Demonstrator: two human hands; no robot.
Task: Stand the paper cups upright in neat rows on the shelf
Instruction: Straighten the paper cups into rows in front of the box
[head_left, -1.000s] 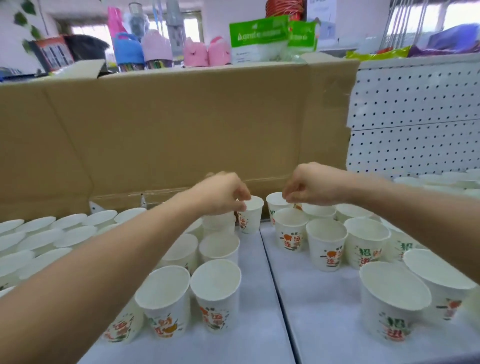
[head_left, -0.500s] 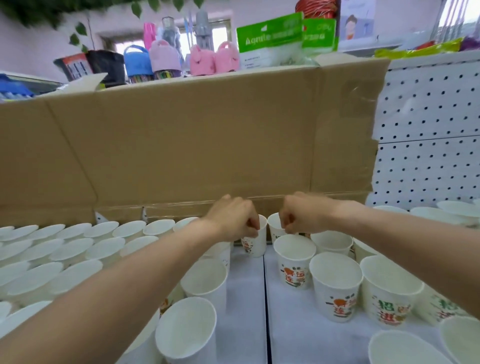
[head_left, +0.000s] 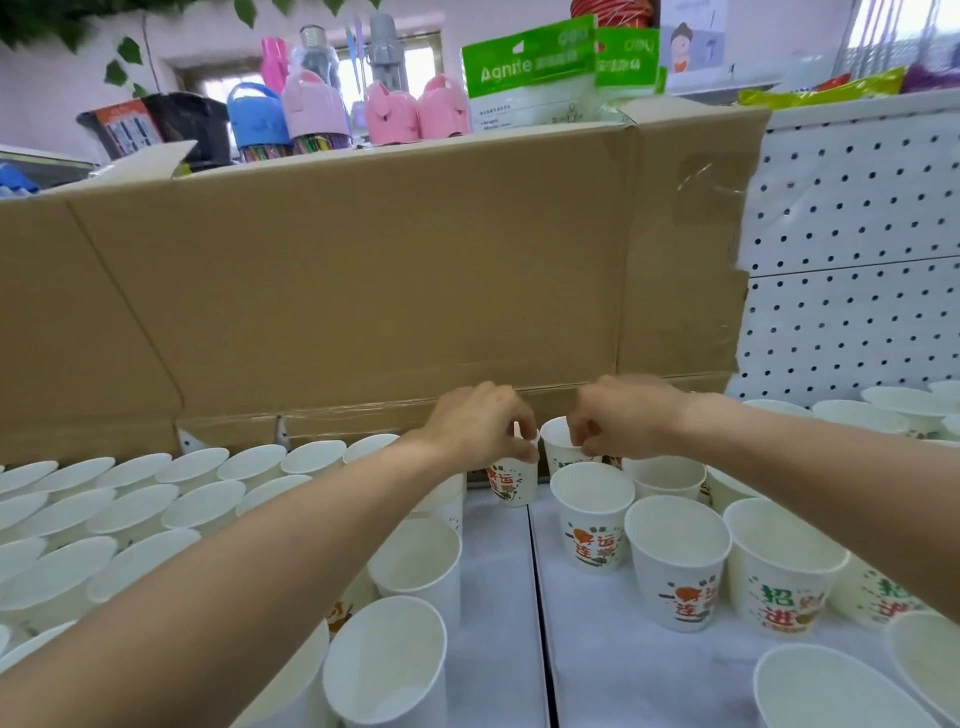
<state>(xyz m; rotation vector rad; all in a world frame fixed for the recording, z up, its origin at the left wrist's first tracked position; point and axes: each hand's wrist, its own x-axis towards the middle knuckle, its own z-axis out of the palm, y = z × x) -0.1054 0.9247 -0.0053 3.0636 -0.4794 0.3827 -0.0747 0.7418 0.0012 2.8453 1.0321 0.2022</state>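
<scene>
Many white paper cups with red and green print stand upright on a white shelf (head_left: 498, 597). At the back, near the cardboard, my left hand (head_left: 480, 423) pinches the rim of one printed cup (head_left: 511, 480) left of the shelf seam. Right of the seam, my right hand (head_left: 621, 418) pinches the rim of a neighbouring cup (head_left: 557, 447). Both cups stand upright and close together. In front of them stands another printed cup (head_left: 592, 514), with more rows to the left (head_left: 171, 499) and right (head_left: 784, 561).
A tall flattened cardboard sheet (head_left: 363, 291) forms a wall right behind the cups. A white pegboard panel (head_left: 852, 260) backs the right side. Pink and blue containers (head_left: 311, 109) and green packets (head_left: 530, 67) sit above the cardboard. A seam (head_left: 535, 597) splits the shelf.
Both hands have reached farther back toward the cardboard, each with its cup, and now sit lower against the back row. The view has tilted upward.
</scene>
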